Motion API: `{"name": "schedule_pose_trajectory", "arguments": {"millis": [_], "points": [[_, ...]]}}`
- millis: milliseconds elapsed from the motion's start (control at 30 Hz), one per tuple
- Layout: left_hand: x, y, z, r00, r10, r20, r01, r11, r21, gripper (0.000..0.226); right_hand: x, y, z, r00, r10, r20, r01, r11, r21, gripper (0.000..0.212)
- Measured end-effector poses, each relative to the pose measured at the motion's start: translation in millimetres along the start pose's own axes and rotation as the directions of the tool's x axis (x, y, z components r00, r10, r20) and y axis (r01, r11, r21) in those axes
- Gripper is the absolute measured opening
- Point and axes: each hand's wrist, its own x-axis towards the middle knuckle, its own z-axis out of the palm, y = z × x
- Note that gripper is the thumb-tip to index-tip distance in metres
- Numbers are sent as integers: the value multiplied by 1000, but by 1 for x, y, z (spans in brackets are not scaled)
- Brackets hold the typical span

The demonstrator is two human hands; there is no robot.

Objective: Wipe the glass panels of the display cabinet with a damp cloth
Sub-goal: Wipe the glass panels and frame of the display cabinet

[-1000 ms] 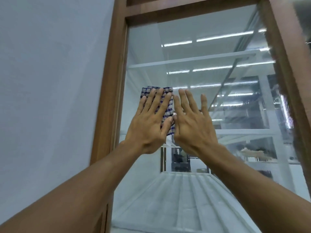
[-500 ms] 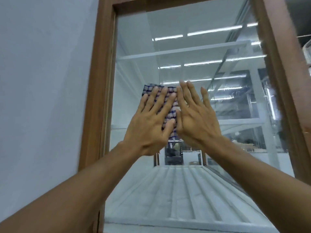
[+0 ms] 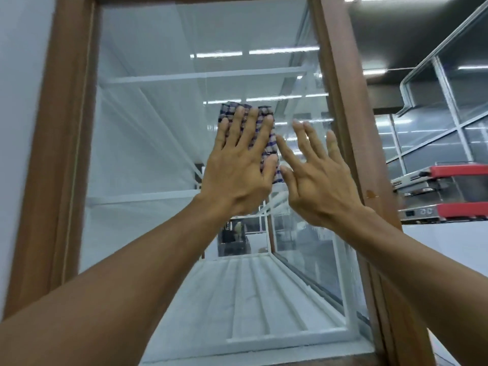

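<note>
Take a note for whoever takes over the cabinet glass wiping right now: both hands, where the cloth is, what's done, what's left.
Left hand: open, fingers straight, pressing the checked cloth flat against the front glass panel, in its upper middle.
Right hand: open, fingers spread, holding nothing, just right of the cloth and near the right side of the wooden frame.
Done: wiping is under way; the picture does not show which areas are already clean.
Left: probably the rest of this panel, then the cabinet's other panels.
</note>
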Motion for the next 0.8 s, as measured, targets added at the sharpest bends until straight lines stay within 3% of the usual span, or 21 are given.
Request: {"name": "schedule_pose_trajectory", "arguments": {"millis": [133,200,300,500,667,800], "points": [[-21,9,9,985,171,36,-173,982,72,69,-12,30,-6,991,121,-65,-124,991,-50,63],[-9,10,9,991,132,20,-133,988,73,69,-20,43,-6,990,122,-71,-123,992,-21,65],[28,42,13,1000,3,-3,-3,1000,9,71,-25,52,-2,989,90,-120,-78,992,102,65],[21,103,38,991,131,31,-132,991,20,69,-34,61,-3,968,146,-205,-62,928,368,70],[-18,78,30,958,284,51,-284,959,4,70,-45,47,-3,976,141,-164,-110,977,185,67],[-30,40,20,984,176,4,-176,984,13,68,-42,17,2,985,142,-101,-136,989,62,68]]}}
